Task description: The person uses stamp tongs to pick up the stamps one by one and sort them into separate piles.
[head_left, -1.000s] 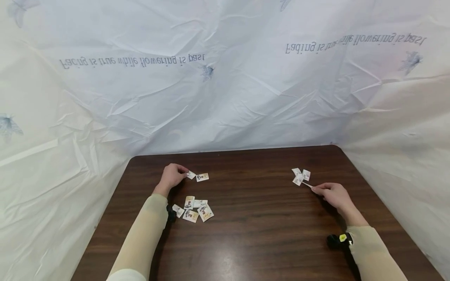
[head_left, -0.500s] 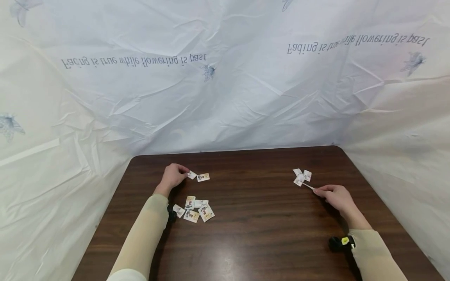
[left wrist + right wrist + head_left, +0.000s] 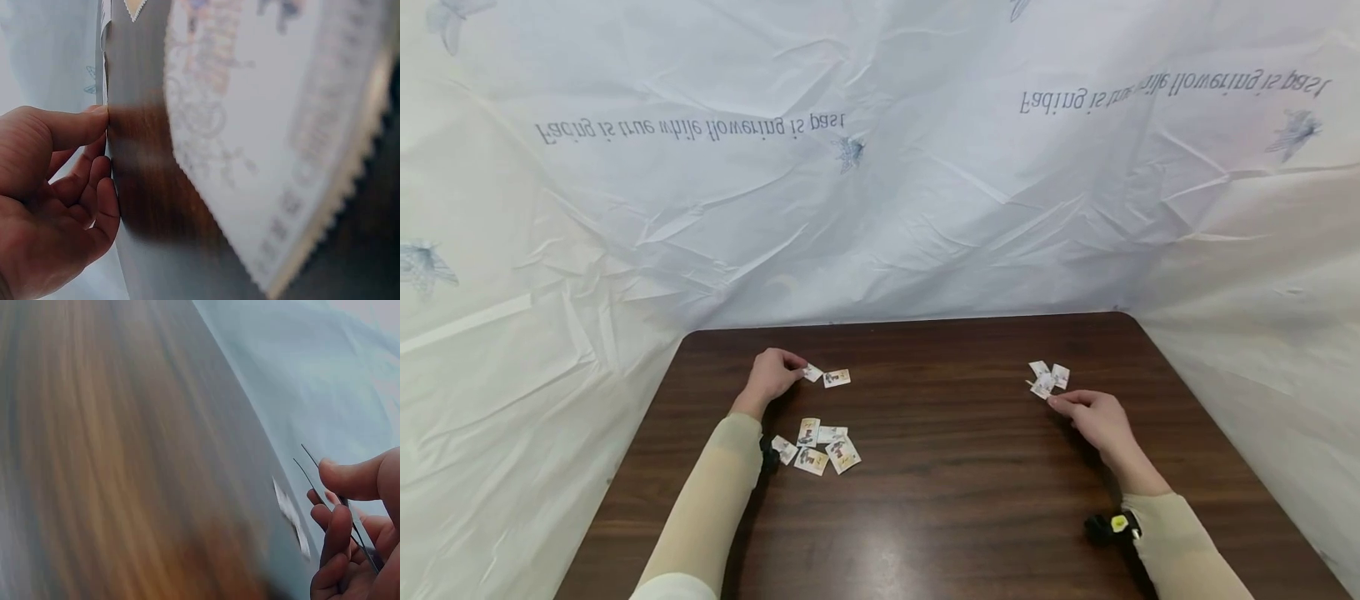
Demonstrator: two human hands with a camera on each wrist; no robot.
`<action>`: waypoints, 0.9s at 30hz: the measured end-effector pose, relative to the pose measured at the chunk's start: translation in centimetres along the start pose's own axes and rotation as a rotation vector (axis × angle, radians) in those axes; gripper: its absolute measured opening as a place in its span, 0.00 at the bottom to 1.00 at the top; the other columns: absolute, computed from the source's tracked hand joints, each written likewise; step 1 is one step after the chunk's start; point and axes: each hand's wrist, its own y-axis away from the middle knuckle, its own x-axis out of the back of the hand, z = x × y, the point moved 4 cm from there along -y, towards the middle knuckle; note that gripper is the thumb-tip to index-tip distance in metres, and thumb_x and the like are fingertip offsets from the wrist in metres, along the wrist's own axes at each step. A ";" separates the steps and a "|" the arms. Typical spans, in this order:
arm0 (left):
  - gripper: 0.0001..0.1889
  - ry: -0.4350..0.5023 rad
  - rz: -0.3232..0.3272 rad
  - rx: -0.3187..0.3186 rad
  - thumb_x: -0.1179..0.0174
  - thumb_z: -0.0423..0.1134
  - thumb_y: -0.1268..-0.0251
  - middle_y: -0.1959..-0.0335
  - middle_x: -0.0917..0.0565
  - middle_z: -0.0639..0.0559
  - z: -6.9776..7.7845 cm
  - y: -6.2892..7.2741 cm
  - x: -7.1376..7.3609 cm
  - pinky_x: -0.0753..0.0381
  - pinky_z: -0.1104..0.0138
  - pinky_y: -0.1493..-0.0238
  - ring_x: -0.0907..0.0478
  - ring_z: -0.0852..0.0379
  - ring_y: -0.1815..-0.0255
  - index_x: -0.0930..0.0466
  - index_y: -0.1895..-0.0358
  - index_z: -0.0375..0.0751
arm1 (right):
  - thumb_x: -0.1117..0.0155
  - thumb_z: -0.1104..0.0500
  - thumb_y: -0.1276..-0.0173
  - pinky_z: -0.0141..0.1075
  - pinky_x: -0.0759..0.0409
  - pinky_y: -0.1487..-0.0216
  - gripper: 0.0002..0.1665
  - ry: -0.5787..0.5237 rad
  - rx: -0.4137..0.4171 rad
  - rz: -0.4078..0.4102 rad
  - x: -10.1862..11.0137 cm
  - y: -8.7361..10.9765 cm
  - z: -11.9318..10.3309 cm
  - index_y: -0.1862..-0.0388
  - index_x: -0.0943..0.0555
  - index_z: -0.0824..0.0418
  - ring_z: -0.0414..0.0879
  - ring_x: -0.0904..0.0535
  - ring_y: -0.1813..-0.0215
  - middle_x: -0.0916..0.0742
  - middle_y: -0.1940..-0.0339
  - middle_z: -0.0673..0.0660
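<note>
Small stamps with toothed edges lie in groups on the brown table. At the far left, my left hand (image 3: pixel 771 375) pinches the edge of a stamp (image 3: pixel 812 372) between thumb and finger, low at the tabletop. Another stamp (image 3: pixel 837 378) lies just right of it. My right hand (image 3: pixel 1101 421) grips metal tweezers (image 3: pixel 370 545), their two tips apart in the right wrist view. The tweezers reach over a small cluster of stamps (image 3: pixel 1060 376) at the far right; whether the tips touch one cannot be told.
Several more stamps (image 3: pixel 842 454) lie beside my left wrist, one large and close in the left wrist view. The dark wooden table (image 3: pixel 940 467) has white printed sheeting (image 3: pixel 925 208) hanging behind it and at both sides.
My right hand has moved left and closer to the right-hand cluster, bringing the tweezers over the stamps. The left hand stays at its stamp. The head view has shifted slightly.
</note>
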 end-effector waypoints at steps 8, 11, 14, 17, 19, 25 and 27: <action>0.08 0.006 -0.006 0.001 0.31 0.33 0.28 0.51 0.10 0.40 -0.2 0.0 0.1 0.21 0.47 0.40 0.17 0.39 0.45 0.07 0.52 0.35 | 0.25 0.47 0.27 0.40 0.23 0.60 0.21 -0.063 0.149 -0.102 -7.1 -0.6 -6.5 0.51 0.08 0.64 0.46 0.19 0.64 0.10 0.59 0.56; 0.08 0.016 -0.003 0.001 0.31 0.33 0.28 0.51 0.10 0.40 -0.3 -0.1 -0.1 0.21 0.47 0.39 0.17 0.39 0.44 0.07 0.53 0.35 | 0.23 0.52 0.30 0.39 0.24 0.61 0.15 -0.104 0.199 -0.143 -10.5 -0.7 -8.7 0.54 0.08 0.63 0.45 0.20 0.67 0.10 0.65 0.53; 0.08 0.029 0.000 -0.005 0.31 0.34 0.28 0.52 0.10 0.40 -0.3 -0.2 -0.2 0.21 0.47 0.39 0.17 0.39 0.44 0.07 0.53 0.36 | 0.22 0.55 0.32 0.39 0.24 0.62 0.13 -0.127 0.224 -0.186 -13.7 -0.4 -10.9 0.55 0.08 0.62 0.44 0.20 0.67 0.11 0.68 0.51; 0.08 0.042 0.000 -0.008 0.30 0.34 0.28 0.52 0.09 0.41 -0.2 -0.2 -0.2 0.20 0.47 0.40 0.17 0.40 0.45 0.07 0.53 0.36 | 0.22 0.55 0.32 0.38 0.22 0.62 0.12 -0.138 0.247 -0.221 -16.4 -0.1 -13.1 0.55 0.08 0.61 0.43 0.19 0.67 0.10 0.68 0.49; 0.08 0.051 0.000 -0.008 0.30 0.34 0.28 0.53 0.09 0.41 -0.1 -0.2 -0.1 0.20 0.47 0.41 0.16 0.40 0.46 0.07 0.53 0.36 | 0.22 0.55 0.32 0.38 0.21 0.62 0.11 -0.144 0.268 -0.238 -18.0 0.1 -14.5 0.55 0.08 0.60 0.43 0.18 0.67 0.10 0.69 0.49; 0.07 0.064 -0.006 0.003 0.30 0.33 0.29 0.53 0.09 0.41 -0.3 -0.2 0.1 0.19 0.48 0.42 0.17 0.41 0.46 0.07 0.53 0.35 | 0.23 0.54 0.30 0.38 0.21 0.63 0.11 -0.157 0.323 -0.294 -21.9 0.6 -17.6 0.54 0.08 0.59 0.42 0.18 0.68 0.10 0.68 0.48; 0.07 0.067 -0.010 0.007 0.30 0.33 0.29 0.53 0.10 0.41 -0.4 -0.2 0.2 0.19 0.48 0.42 0.17 0.41 0.46 0.07 0.53 0.35 | 0.23 0.54 0.29 0.38 0.21 0.63 0.12 -0.155 0.336 -0.315 -22.9 0.8 -18.3 0.53 0.08 0.59 0.42 0.18 0.68 0.10 0.67 0.49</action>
